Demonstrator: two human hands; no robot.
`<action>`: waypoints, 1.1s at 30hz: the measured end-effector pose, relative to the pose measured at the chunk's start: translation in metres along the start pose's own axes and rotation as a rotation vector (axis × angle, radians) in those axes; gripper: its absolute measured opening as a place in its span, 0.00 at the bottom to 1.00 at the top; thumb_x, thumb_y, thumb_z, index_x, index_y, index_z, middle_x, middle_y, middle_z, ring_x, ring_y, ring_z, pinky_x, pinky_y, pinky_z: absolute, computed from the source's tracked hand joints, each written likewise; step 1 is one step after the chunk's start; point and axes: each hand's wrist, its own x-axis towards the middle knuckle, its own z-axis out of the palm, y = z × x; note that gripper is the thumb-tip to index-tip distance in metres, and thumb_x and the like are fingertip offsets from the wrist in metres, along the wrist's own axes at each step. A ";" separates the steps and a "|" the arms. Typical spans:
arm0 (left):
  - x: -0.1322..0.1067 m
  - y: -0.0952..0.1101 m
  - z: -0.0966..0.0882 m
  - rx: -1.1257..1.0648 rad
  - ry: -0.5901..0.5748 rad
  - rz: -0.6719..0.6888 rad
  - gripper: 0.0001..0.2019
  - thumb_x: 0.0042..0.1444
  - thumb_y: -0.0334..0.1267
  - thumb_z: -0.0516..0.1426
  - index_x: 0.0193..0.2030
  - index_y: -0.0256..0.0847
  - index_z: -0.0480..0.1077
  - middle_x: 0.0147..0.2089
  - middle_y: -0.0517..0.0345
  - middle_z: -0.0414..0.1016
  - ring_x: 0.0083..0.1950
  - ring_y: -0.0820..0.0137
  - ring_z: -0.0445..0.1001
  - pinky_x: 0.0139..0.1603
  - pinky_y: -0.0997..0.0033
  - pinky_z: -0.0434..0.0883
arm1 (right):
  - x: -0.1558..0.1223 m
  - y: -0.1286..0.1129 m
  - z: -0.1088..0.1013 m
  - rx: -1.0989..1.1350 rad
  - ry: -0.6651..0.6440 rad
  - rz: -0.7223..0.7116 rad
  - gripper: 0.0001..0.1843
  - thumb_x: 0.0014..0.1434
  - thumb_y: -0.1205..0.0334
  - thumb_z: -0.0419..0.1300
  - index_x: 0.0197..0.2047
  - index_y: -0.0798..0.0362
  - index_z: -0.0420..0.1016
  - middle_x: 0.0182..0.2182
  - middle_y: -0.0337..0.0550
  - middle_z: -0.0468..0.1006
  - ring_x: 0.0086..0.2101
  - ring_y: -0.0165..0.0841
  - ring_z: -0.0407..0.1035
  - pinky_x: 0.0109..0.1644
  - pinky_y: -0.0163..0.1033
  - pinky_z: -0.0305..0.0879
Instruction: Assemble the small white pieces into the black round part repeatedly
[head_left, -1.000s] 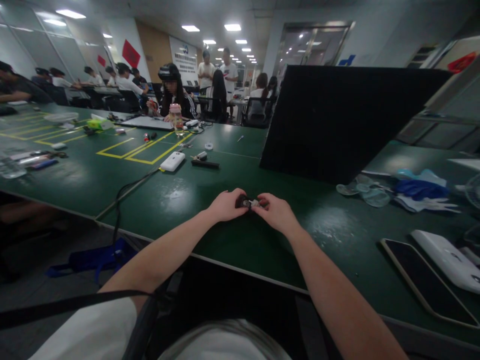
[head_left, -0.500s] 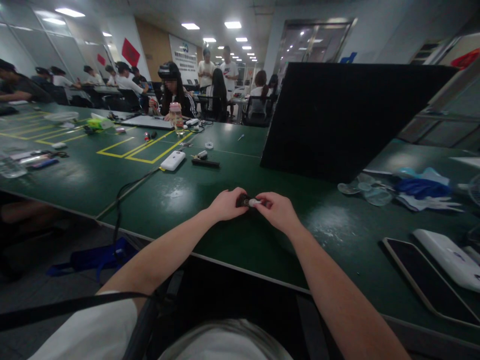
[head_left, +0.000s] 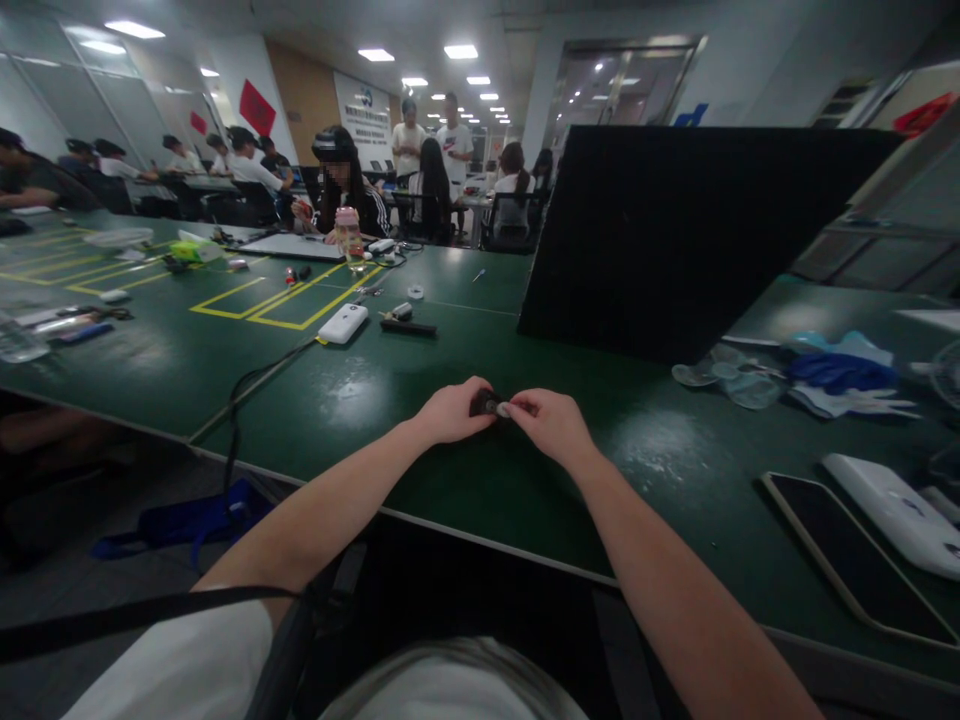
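Observation:
Over the green table (head_left: 420, 470), my left hand (head_left: 452, 413) is closed around a small dark, roundish object (head_left: 484, 402), too small and dim to name. Its thumb and fingers cover most of it. My right hand (head_left: 555, 424) pinches a small whitish piece (head_left: 503, 409) between thumb and fingertips. This piece sits right against the dark object's right side; whether the two are joined I cannot tell. Both hands are close together, fingertips nearly meeting.
A large black panel (head_left: 690, 240) stands tilted at the right. Beyond my hands lie a white power bank (head_left: 343, 324) and a black bar (head_left: 409, 327). To the right are a phone (head_left: 855, 560), another white device (head_left: 896, 515) and blue-and-white gloves (head_left: 844, 372). A person (head_left: 341, 190) sits across the table.
My right fingertips have shifted slightly on the whitish piece, and less of it shows. The left hand keeps its hold on the dark object. The view has moved a little.

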 end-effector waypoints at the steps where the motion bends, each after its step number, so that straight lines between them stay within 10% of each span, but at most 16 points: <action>1: 0.000 0.000 0.000 -0.003 0.000 -0.001 0.25 0.57 0.49 0.61 0.59 0.45 0.65 0.46 0.54 0.80 0.44 0.61 0.80 0.43 0.62 0.75 | 0.000 0.000 -0.001 -0.002 0.027 0.022 0.16 0.64 0.46 0.59 0.41 0.48 0.81 0.36 0.42 0.81 0.34 0.36 0.72 0.37 0.40 0.65; 6: 0.002 -0.004 0.003 -0.017 0.017 -0.035 0.25 0.56 0.49 0.62 0.59 0.46 0.66 0.46 0.54 0.80 0.44 0.62 0.80 0.45 0.61 0.75 | 0.003 0.012 -0.010 0.079 0.250 0.194 0.32 0.68 0.35 0.45 0.40 0.51 0.79 0.29 0.44 0.78 0.29 0.35 0.70 0.33 0.40 0.62; 11: 0.004 -0.007 0.001 -0.022 0.044 -0.052 0.24 0.56 0.46 0.62 0.59 0.44 0.67 0.51 0.51 0.79 0.49 0.60 0.79 0.50 0.60 0.75 | 0.014 0.036 -0.007 0.041 0.080 0.406 0.31 0.67 0.35 0.47 0.33 0.52 0.77 0.27 0.46 0.78 0.28 0.37 0.72 0.30 0.41 0.64; 27: -0.001 -0.041 -0.025 -0.055 0.090 -0.206 0.25 0.52 0.40 0.64 0.57 0.46 0.66 0.51 0.51 0.78 0.49 0.60 0.78 0.51 0.59 0.75 | 0.014 0.043 0.002 0.041 0.002 0.350 0.20 0.64 0.42 0.57 0.38 0.49 0.79 0.34 0.46 0.81 0.31 0.38 0.75 0.31 0.42 0.71; 33: -0.020 -0.066 -0.053 0.370 0.273 -0.044 0.21 0.51 0.29 0.60 0.53 0.46 0.71 0.57 0.46 0.72 0.62 0.51 0.68 0.68 0.44 0.62 | 0.013 0.041 0.005 0.044 -0.017 0.308 0.21 0.64 0.41 0.57 0.39 0.50 0.79 0.34 0.46 0.81 0.32 0.37 0.74 0.32 0.41 0.71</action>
